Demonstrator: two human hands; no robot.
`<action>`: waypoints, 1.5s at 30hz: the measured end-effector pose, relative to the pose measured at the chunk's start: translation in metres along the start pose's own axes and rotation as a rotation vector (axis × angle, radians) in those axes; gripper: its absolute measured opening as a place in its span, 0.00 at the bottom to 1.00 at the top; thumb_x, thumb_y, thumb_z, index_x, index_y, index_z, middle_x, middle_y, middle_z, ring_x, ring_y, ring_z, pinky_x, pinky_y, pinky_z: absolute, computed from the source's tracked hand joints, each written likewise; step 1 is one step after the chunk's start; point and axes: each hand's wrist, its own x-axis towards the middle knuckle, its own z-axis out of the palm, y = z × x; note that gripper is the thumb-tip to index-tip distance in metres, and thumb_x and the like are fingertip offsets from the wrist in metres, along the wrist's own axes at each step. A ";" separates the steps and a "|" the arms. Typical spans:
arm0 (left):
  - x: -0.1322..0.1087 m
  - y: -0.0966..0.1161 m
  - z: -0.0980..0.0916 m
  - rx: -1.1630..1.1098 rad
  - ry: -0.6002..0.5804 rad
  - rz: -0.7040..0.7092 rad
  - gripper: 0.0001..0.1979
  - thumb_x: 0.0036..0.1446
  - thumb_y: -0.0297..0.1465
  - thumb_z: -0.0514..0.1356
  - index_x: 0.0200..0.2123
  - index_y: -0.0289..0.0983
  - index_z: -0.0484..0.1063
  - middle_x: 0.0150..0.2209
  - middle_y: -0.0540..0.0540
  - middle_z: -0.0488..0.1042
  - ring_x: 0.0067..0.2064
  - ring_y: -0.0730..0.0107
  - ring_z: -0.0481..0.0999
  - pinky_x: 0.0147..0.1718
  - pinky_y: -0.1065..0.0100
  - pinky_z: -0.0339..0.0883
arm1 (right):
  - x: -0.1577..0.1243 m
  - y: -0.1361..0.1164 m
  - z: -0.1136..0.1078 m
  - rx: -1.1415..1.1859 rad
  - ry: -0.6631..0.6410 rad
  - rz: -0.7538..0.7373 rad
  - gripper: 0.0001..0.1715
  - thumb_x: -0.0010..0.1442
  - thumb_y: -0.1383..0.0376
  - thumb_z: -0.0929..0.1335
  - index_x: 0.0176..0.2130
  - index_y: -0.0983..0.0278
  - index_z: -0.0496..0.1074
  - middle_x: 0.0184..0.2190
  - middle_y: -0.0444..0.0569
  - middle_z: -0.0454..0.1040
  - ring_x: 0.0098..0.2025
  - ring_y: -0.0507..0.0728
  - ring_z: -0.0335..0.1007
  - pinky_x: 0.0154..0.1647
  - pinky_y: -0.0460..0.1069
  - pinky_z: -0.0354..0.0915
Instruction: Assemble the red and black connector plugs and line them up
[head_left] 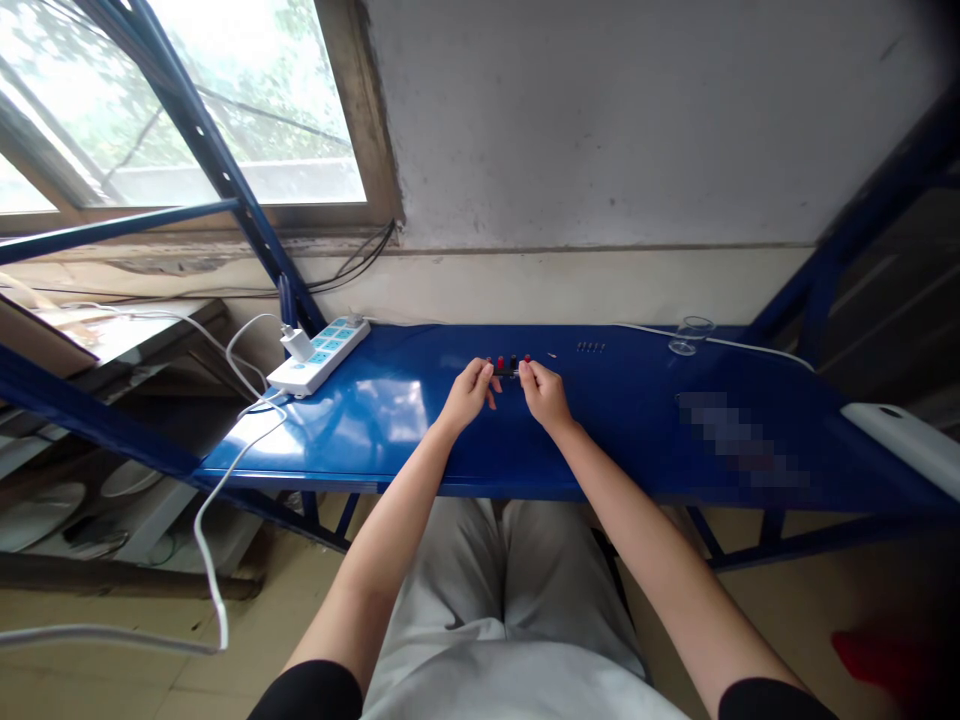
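Observation:
Both hands rest on the blue metal shelf (375, 420) near its middle. My left hand (470, 392) and my right hand (544, 393) have their fingers curled and pinch the two ends of a small dark part (509, 371) between them. Just beyond the fingertips stands a short row of small red and black pieces (508, 360). The held part is too small to name.
A white power strip (319, 355) with a plugged charger and white cable lies at the shelf's back left. A row of tiny dark pieces (590, 347) and a clear glass cup (691, 335) sit at the back right. A white object (900, 440) lies far right.

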 end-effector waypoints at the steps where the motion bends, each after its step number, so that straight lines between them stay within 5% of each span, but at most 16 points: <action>1: 0.000 0.000 0.000 0.012 0.004 -0.005 0.16 0.60 0.44 0.46 0.32 0.36 0.59 0.27 0.52 0.70 0.18 0.83 0.67 0.18 0.77 0.57 | 0.000 0.000 0.000 0.001 -0.001 -0.003 0.23 0.63 0.55 0.56 0.20 0.62 0.55 0.16 0.41 0.55 0.20 0.49 0.52 0.25 0.46 0.50; 13: -0.001 0.010 -0.001 0.035 0.051 -0.075 0.27 0.59 0.49 0.44 0.18 0.35 0.60 0.14 0.49 0.66 0.17 0.78 0.66 0.20 0.74 0.59 | -0.001 0.002 0.001 -0.002 -0.005 -0.023 0.24 0.63 0.54 0.55 0.20 0.62 0.55 0.15 0.40 0.55 0.20 0.49 0.52 0.24 0.46 0.51; 19: -0.002 0.013 0.000 -0.138 0.036 -0.028 0.21 0.54 0.45 0.55 0.44 0.35 0.64 0.29 0.47 0.74 0.18 0.80 0.68 0.15 0.76 0.56 | -0.001 0.005 0.000 0.007 0.041 0.008 0.23 0.63 0.54 0.55 0.21 0.62 0.56 0.16 0.41 0.56 0.20 0.49 0.53 0.25 0.46 0.51; 34: 0.000 0.013 -0.003 -0.077 0.130 -0.043 0.19 0.54 0.46 0.55 0.31 0.33 0.67 0.22 0.49 0.72 0.17 0.80 0.66 0.16 0.76 0.57 | 0.000 0.003 -0.002 0.026 0.059 0.041 0.25 0.62 0.51 0.55 0.20 0.61 0.55 0.15 0.41 0.55 0.20 0.49 0.52 0.24 0.47 0.51; 45: 0.002 0.012 -0.007 -0.225 0.205 -0.111 0.20 0.52 0.48 0.55 0.28 0.34 0.64 0.22 0.49 0.71 0.17 0.80 0.67 0.15 0.76 0.56 | 0.000 0.007 -0.003 0.099 0.189 0.092 0.26 0.62 0.51 0.57 0.18 0.62 0.50 0.15 0.39 0.49 0.19 0.48 0.46 0.22 0.47 0.48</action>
